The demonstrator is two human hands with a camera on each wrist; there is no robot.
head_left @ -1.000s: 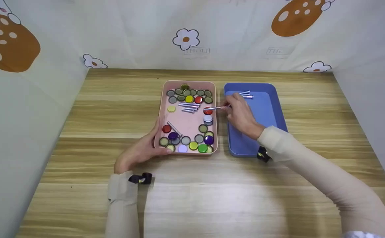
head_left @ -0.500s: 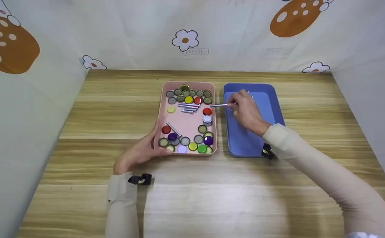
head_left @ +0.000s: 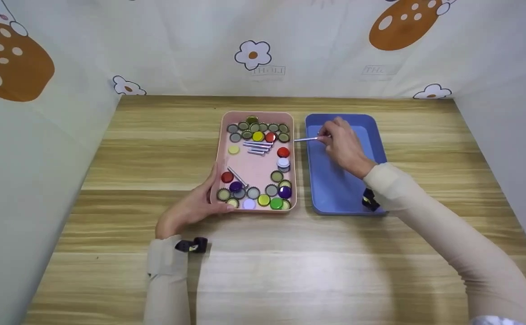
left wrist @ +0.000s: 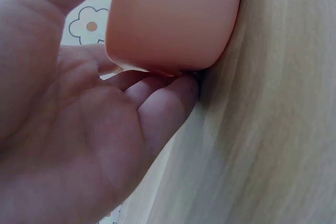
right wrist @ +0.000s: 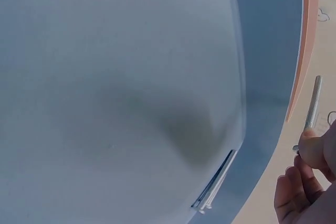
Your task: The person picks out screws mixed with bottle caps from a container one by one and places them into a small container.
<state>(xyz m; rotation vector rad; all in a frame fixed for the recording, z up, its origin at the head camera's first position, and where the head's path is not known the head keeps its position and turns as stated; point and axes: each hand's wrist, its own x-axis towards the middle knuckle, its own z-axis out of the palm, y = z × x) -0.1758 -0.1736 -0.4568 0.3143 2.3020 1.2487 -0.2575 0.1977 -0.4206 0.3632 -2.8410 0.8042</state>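
Note:
My left hand (head_left: 191,208) holds the near left corner of a pink tray (head_left: 255,170), its thumb at the near rim. In the left wrist view the fingers (left wrist: 170,103) rest against the tray's outer wall. Over the blue tray (head_left: 339,196), my right hand (head_left: 346,146) pinches a metal screw (head_left: 306,139) near its head. The screw's free end points left, above the gap between the trays. Several loose screws (head_left: 258,145) lie in the pink tray among bottle caps (head_left: 264,200); a single screw (head_left: 237,176) lies lower left. More screws (right wrist: 214,184) lie in the blue tray's corner.
Both trays stand side by side on a wood-grain table (head_left: 123,149). A patterned white curtain (head_left: 191,49) hangs behind and at both sides. Bottle caps line the pink tray's edges, some face up, some face down.
My right hand has moved right and slightly away from me, carrying the screw from over the pink tray to over the blue one. My left hand keeps its place.

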